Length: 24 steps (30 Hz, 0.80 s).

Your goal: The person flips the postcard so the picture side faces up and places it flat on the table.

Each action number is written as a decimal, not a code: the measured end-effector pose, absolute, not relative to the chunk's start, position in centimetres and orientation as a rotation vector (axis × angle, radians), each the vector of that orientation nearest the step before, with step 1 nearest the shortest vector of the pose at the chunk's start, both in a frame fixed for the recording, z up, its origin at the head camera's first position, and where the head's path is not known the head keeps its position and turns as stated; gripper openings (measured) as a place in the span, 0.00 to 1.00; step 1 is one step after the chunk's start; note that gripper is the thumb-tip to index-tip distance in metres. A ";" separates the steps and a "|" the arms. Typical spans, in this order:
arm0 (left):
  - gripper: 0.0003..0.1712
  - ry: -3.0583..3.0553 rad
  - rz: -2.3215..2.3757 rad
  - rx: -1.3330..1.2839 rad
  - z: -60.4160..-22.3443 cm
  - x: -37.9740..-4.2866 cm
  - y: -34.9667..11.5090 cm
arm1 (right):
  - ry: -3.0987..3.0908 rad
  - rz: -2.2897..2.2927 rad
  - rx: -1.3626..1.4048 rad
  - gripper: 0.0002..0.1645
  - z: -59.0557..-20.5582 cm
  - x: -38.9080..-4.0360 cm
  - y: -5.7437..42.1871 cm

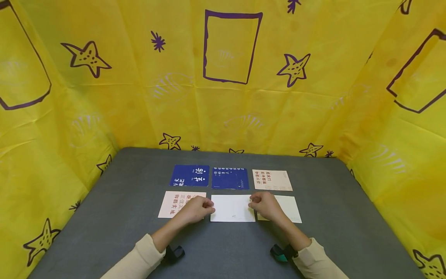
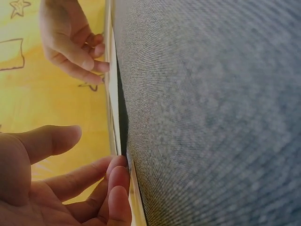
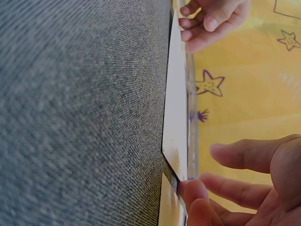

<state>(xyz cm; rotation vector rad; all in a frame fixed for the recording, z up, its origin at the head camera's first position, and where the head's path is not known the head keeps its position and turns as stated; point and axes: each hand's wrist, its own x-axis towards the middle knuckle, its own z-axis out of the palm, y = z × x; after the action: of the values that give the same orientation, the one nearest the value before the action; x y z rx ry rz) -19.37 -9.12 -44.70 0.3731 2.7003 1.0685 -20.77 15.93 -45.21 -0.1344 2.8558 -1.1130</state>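
Observation:
A white card with a small mark near its lower edge lies in the middle of the front row. My left hand is at its left edge, above a pale card with red characters that it partly covers. At the right edge is my right hand, over part of an off-white card. In the left wrist view, the left hand has its thumb apart from loosely bent fingers, fingertips low at the card edge. The right hand looks much the same in the right wrist view.
Behind the front row lie two blue cards with white characters, the left one and the middle one, and a cream card with reddish characters. A dark grey cloth-covered table bears them. Yellow patterned curtains enclose it.

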 end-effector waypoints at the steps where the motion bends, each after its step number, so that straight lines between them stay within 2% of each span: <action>1: 0.12 2.699 1.070 0.373 -44.7 -19.4 -9.1 | 2.849 -1.117 -0.128 0.11 -45.2 -20.8 15.9; 24: 0.15 2.709 1.173 0.369 -44.9 -19.4 -9.5 | 2.796 -1.272 -0.139 0.12 -45.7 -20.7 16.3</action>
<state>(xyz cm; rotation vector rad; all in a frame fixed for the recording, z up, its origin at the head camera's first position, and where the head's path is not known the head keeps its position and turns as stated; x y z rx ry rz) -19.41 -9.50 -44.85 0.3687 2.7095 1.1731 -20.73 16.28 -45.67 -0.1391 2.7957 -1.2720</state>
